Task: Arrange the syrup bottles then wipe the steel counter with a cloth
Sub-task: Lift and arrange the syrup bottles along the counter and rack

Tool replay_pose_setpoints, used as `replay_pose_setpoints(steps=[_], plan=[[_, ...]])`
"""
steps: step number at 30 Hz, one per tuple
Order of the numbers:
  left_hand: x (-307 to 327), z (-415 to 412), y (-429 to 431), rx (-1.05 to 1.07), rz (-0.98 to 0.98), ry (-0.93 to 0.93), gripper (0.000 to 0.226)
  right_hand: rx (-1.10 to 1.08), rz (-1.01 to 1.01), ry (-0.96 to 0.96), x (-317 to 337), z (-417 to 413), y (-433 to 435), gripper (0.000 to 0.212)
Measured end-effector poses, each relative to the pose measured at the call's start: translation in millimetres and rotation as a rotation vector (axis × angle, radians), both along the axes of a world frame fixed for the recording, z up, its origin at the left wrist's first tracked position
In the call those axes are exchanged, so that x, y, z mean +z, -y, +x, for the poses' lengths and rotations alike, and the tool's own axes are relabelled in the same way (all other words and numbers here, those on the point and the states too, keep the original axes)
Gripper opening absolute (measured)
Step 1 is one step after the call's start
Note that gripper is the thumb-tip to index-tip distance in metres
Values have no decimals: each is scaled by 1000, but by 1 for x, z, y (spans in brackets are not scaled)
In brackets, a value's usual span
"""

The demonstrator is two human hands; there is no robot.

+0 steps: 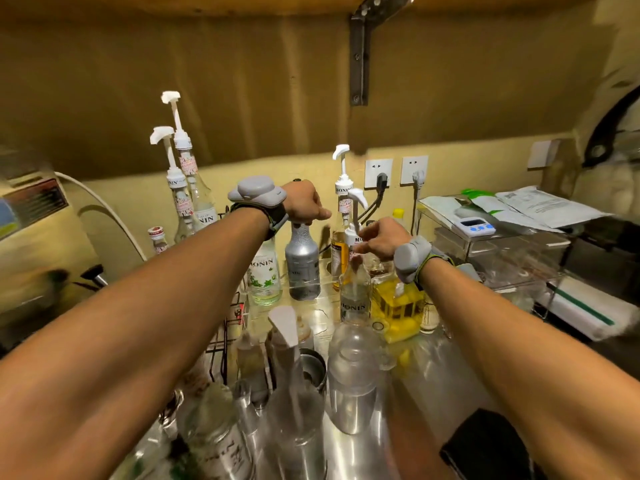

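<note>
My left hand (304,204) grips the top of a silver-grey bottle (302,268) standing on the steel counter (322,318). My right hand (379,237) closes around the neck and white pump of a clear Monin syrup bottle (354,299). Behind it stands an amber syrup bottle with a pump (341,220). A green-labelled Monin bottle (265,278) sits left of the grey one. Two tall pump bottles (183,188) stand at the back left. A dark cloth (488,448) lies at the near right.
A yellow square bottle (398,303) stands right of the clear one. Several clear bottles and a metal cup (313,368) crowd the near counter. A wire rack (225,327) is at left, an acrylic shelf with a timer (479,226) at right, wall sockets (379,173) behind.
</note>
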State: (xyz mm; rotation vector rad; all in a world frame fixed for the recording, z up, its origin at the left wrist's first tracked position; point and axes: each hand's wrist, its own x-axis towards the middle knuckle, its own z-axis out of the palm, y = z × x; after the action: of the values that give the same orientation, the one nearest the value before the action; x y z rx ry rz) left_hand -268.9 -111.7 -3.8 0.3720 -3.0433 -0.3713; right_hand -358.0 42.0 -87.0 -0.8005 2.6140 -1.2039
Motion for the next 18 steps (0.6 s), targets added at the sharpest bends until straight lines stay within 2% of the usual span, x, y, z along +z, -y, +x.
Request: replay_pose_setpoints(steps=[7, 10, 14, 18], plan=[[2, 84, -17, -76, -30, -5, 36, 106, -138, 25, 36, 98, -9, 19], [0, 120, -15, -84, -46, -20, 34, 171, -71, 35, 40, 136, -5, 13], [3, 176, -9, -91, -27, -86, 30, 263, 102, -22, 44, 201, 3, 35], [-1, 202, -15, -106, -32, -91, 27, 251, 213, -94, 43, 221, 2, 19]])
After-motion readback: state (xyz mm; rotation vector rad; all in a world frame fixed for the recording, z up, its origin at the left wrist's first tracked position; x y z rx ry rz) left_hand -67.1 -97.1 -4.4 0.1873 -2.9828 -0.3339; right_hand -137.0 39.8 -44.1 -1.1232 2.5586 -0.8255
